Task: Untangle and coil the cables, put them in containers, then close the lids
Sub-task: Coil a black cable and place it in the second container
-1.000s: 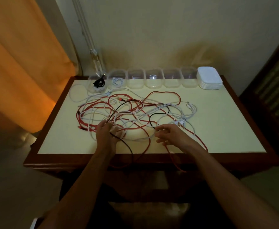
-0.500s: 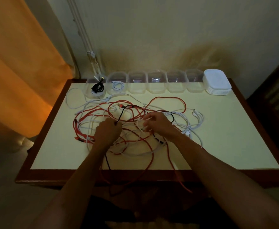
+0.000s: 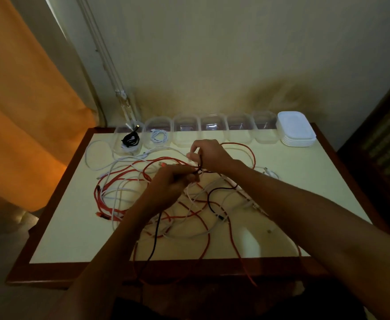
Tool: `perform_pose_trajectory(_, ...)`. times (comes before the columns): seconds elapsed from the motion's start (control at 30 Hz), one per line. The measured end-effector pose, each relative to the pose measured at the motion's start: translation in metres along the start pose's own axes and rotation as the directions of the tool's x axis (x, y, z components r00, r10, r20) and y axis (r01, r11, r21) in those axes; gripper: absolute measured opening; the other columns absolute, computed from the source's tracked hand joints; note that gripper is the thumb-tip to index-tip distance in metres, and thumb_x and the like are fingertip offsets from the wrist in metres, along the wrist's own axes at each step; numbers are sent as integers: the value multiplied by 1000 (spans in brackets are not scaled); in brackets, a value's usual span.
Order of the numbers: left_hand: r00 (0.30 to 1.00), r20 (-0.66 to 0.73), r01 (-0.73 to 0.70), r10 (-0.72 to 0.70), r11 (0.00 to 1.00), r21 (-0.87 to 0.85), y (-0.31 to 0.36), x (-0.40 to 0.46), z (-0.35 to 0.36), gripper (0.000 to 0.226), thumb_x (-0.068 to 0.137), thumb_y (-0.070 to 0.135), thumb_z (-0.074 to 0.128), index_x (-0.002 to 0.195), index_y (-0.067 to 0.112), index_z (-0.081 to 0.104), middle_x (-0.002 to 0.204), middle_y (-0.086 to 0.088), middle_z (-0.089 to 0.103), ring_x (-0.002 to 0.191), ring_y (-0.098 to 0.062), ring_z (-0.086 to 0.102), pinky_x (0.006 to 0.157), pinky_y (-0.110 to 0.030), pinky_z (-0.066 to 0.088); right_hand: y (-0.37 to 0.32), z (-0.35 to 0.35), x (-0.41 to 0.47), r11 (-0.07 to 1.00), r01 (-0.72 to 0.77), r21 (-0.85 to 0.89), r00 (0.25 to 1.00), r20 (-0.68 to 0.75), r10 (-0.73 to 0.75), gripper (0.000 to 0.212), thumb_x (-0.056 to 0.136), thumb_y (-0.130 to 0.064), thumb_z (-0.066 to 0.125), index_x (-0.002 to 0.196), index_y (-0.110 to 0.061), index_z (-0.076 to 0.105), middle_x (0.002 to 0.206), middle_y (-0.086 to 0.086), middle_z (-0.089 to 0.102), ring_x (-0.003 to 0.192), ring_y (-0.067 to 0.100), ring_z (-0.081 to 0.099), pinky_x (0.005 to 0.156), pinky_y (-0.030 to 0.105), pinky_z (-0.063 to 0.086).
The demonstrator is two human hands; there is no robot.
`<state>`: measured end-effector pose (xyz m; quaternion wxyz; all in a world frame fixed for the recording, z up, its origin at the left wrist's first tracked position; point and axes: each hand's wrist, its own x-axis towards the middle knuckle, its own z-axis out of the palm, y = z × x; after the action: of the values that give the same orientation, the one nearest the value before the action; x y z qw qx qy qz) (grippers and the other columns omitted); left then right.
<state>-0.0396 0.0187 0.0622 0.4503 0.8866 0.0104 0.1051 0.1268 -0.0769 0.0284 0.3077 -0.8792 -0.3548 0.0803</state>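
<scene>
A heap of tangled red, white and black cables (image 3: 180, 204) sprawls across the middle of the cream-topped wooden table (image 3: 304, 204), with red and black strands trailing over the near edge. The person's left hand (image 3: 168, 185) is curled closed above the heap, its fingers gathered on strands at the knot; which strand it holds cannot be told in the dim light. The right hand (image 3: 212, 155) sits just behind it, thumb and forefinger pinched on the thin black cable (image 3: 209, 199), which drops from that pinch toward the left hand and loops back down onto the table beneath the right forearm.

Along the far edge stands a row of six clear plastic containers (image 3: 212, 130), all open. The leftmost holds a coiled black cable (image 3: 130, 140), the next a coiled white cable (image 3: 159, 136); the other four look bare inside. At the right end of the row sits a stack of white rectangular lids (image 3: 295, 128). An orange curtain (image 3: 23, 100) hangs to the left of the table
</scene>
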Motion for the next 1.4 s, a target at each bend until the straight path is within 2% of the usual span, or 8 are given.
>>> perform_pose_trajectory(0.13, 994, -70, 49, -78, 938, -343, 6, -6, -13, 26, 98, 3, 47, 84, 8, 68, 53, 8, 50, 49, -7, 40, 47, -19, 30, 1, -32, 17, 962, -193, 195, 976, -62, 209, 32, 93, -35, 67, 85, -5, 73, 76, 11, 69, 67, 24, 69, 67, 35, 54)
perform_pose_trajectory(0.3, 965, -158, 102, -210, 853, -513, -15, -11, -19, 26, 101, 11, 42, 83, 6, 61, 59, -12, 35, 51, -20, 28, 47, -29, 22, 19, -79, 34, 593, -330, 734, 788, -132, 601, 25, 87, -20, 76, 73, -2, 66, 65, 11, 62, 46, 22, 55, 56, 36, 57)
perform_pose_trajectory(0.6, 875, -104, 364, -473, 784, -502, -44, -16, 16, 28, 102, 11, 40, 80, 6, 56, 59, -7, 45, 50, -16, 43, 46, -24, 36, 30, -134, 18, 528, -405, 747, 842, 79, 534, 88, 71, -79, 63, 119, -5, 57, 104, 15, 63, 85, 24, 72, 66, 33, 60)
perform_pose_trajectory(0.73, 823, -95, 470, -560, 765, -440, -50, -15, 41, 28, 100, 8, 40, 79, 7, 58, 47, 4, 35, 41, -10, 31, 41, -17, 23, 22, -140, 11, 408, -374, 833, 847, 127, 517, 92, 69, -87, 53, 105, -3, 58, 95, 18, 66, 81, 30, 71, 78, 43, 60)
perform_pose_trajectory(0.93, 801, 43, 551, -597, 707, -443, -38, -6, 67, 24, 101, 13, 41, 97, 7, 63, 63, -6, 49, 47, -11, 39, 42, -21, 28, -9, -109, -21, 680, -260, 686, 932, -6, 363, 56, 99, -56, 43, 78, -7, 60, 63, 12, 66, 48, 21, 59, 48, 24, 47)
perform_pose_trajectory(1.2, 810, 361, 547, -462, 375, -749, -24, -56, 42, 28, 96, 22, 46, 98, 4, 67, 70, -7, 51, 57, -16, 45, 52, -27, 36, -29, -111, -131, 615, -400, 680, 888, 121, 444, 66, 100, -62, 30, 88, -5, 63, 61, 11, 67, 37, 15, 51, 43, 21, 37)
perform_pose_trajectory(1.33, 688, 555, 708, -468, 600, -372, -15, -98, 44, 40, 95, 42, 49, 109, 10, 68, 76, -18, 68, 56, -26, 58, 48, -25, 44, -30, -87, -184, 636, -465, 615, 871, 191, 453, 78, 98, -67, 24, 90, -4, 68, 68, 15, 70, 42, 18, 53, 45, 23, 38)
perform_pose_trajectory(1.4, 666, 592, 665, -455, 722, -193, -9, -110, 53, 29, 97, 35, 53, 120, 21, 62, 96, -14, 73, 78, -28, 69, 66, -32, 55, -34, -69, -207, 606, -485, 630, 867, 255, 429, 79, 98, -67, 23, 94, -3, 69, 73, 18, 71, 47, 21, 57, 46, 23, 44)
